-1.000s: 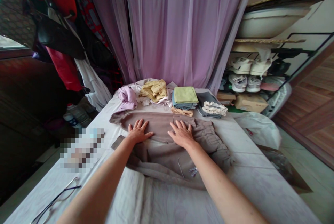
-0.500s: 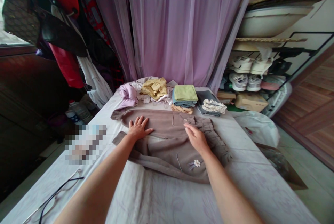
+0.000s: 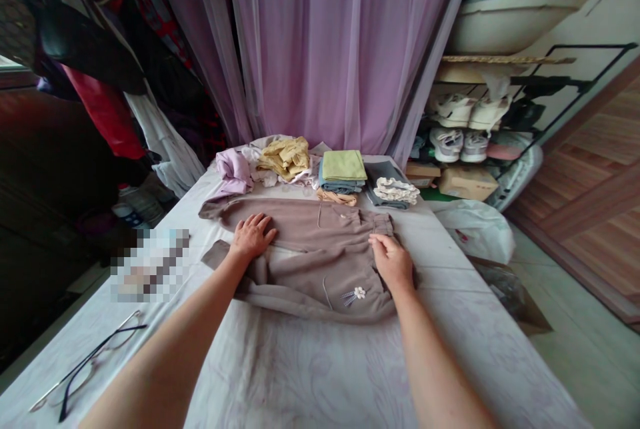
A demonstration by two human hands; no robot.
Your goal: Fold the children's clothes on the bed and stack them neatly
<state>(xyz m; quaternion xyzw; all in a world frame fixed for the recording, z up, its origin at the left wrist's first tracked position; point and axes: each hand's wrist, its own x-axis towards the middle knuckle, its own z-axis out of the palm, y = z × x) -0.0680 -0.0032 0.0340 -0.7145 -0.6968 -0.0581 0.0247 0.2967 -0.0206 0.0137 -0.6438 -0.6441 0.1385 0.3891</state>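
Our left hand (image 3: 251, 234) lies flat on brown trousers (image 3: 305, 272); nearer the surface's (image 3: 310, 369) right edge, our right hand (image 3: 394, 261) curls, grip unclear.

Showing no readable text, label, brand, number or sign anywhere; looking too small and dim for making out any print on the blue-and-white bottle (image 3: 130, 215)

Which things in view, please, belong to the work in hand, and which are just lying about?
Likely involved:
brown trousers, left hand on them, right hand at their waistband
perhaps the yellow garment and folded green cloth

Apparently lying about:
glasses
shoes
white bag
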